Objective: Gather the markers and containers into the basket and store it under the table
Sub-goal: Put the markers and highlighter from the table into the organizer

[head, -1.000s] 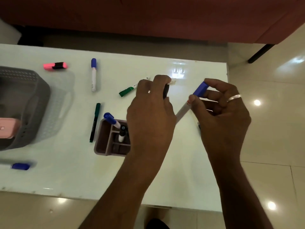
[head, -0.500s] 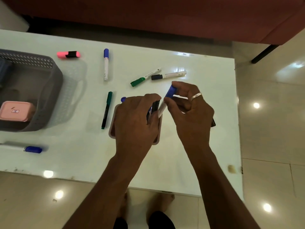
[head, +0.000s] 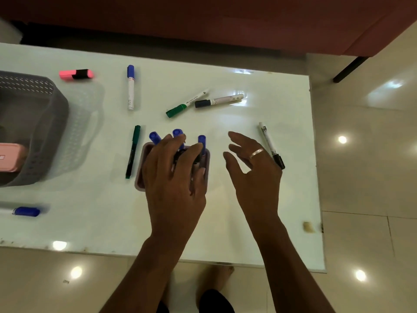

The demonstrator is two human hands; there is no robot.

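Note:
A mauve marker holder [head: 140, 175] stands mid-table with three blue-capped markers [head: 202, 141] sticking out of it. My left hand [head: 176, 177] covers the holder, fingers curled around a black marker [head: 180, 155] inside it. My right hand [head: 252, 168] hovers open just right of the holder, holding nothing. Loose on the table lie a pink highlighter [head: 76, 74], a blue-capped white marker [head: 130, 86], a green-capped marker [head: 185, 103], a dark-capped marker [head: 218, 100], a dark green pen [head: 133, 151], a black-capped marker [head: 270, 145] and a blue-capped marker [head: 24, 211]. The grey basket [head: 56, 114] at the left holds a pink container [head: 11, 157].
A red sofa [head: 225, 23] runs along the far side of the white table [head: 90, 222]. A small beige scrap [head: 308, 227] lies near the table's right front corner. Glossy tiled floor [head: 365, 177] lies to the right, and my feet show below the front edge.
My right hand has let go of the blue-capped marker, which now stands in the holder, and has opened to the right. My left hand has lowered onto the holder.

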